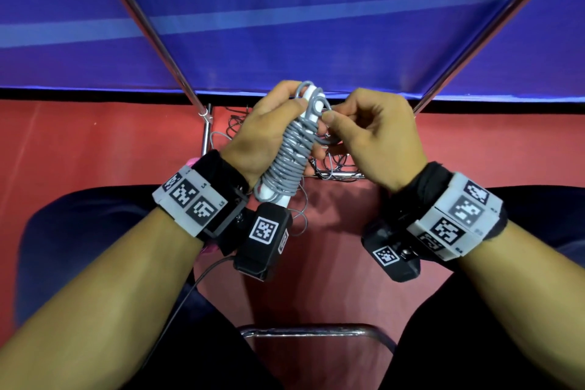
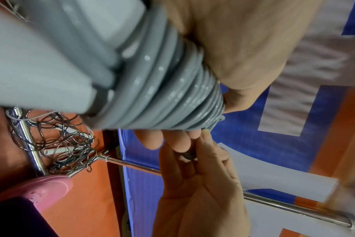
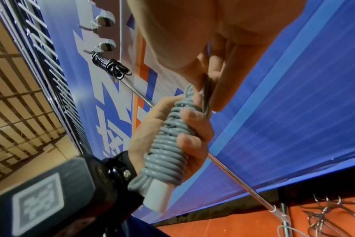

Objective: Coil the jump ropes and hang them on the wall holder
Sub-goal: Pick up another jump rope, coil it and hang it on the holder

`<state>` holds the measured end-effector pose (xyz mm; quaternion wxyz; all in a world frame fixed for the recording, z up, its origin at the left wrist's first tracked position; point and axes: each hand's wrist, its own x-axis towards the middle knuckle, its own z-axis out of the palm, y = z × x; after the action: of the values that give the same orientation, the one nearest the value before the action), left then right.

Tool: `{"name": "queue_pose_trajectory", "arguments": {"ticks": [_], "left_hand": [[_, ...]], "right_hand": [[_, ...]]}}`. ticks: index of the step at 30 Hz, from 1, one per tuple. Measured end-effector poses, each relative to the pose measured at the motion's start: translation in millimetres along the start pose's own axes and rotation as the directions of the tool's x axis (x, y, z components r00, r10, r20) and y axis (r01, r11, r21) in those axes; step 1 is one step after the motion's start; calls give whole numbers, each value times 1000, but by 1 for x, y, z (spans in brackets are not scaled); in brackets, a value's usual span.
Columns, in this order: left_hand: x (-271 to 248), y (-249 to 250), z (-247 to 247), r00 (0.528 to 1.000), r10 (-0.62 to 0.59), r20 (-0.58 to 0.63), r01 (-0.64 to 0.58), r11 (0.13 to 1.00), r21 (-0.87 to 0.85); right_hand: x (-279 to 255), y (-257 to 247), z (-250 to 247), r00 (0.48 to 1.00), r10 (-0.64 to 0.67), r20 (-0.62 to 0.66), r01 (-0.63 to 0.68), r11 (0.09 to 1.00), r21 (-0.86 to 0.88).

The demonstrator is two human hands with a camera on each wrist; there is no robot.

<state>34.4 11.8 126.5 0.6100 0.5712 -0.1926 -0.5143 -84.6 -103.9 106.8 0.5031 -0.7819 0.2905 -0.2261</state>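
The left hand [image 1: 262,133] grips glossy grey rope [image 1: 289,161] coiled round white cylindrical handles [image 3: 156,198]; right hand [image 1: 373,139] pinches its end.

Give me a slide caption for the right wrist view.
Left hand grips coiled grey jump rope; right hand pinches its end; a black rope hangs behind.

**Wearer's equipment.** Bare left hand [image 1: 262,133] and right hand [image 1: 380,142]. Each wrist: black strap, grey band of black-and-white square markers (left band [image 1: 190,199], right band [image 1: 456,222]), black camera block with 1 large marker (left block [image 1: 264,241], right block [image 1: 392,255]). Black cable [image 1: 190,291] below left block. Dark trousers [image 1: 79,231]; pink shoe [image 2: 40,190].
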Motion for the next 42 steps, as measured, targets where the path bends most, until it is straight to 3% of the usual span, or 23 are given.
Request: {"name": "queue_pose_trajectory", "arguments": {"ticks": [9,12,16,23,27,30,33,36,42], "left_hand": [[0,-9,0,994,77,75,-80,996,41],[1,-8,1,992,84,99,-91,993,71],[3,-7,2,996,40,80,-49,992,114],[3,-9,-2,996,71,53,-79,980,184],[3,-10,-3,993,93,73,-107,970,220],[1,-9,0,988,144,61,-154,961,231],[1,-8,0,955,293,44,-285,868,406],[2,-11,-1,926,363,100,-356,759,545],[2,-18,2,908,406,108,-378,677,632]], "right_hand": [[-1,-3,-1,994,-77,82,73,996,44],[-1,-2,-3,991,-68,118,52,990,134],[-4,4,-3,986,-118,119,108,990,89],[-7,0,-2,993,-114,23,111,989,94],[-12,-13,1,1000,11,23,-17,955,297],[-10,-19,0,1000,14,5,-14,945,327],[-10,-20,-1,995,-85,58,67,962,265],[-11,-17,5,984,-169,58,166,985,49],[-6,-13,10,998,-65,15,63,993,100]]}}
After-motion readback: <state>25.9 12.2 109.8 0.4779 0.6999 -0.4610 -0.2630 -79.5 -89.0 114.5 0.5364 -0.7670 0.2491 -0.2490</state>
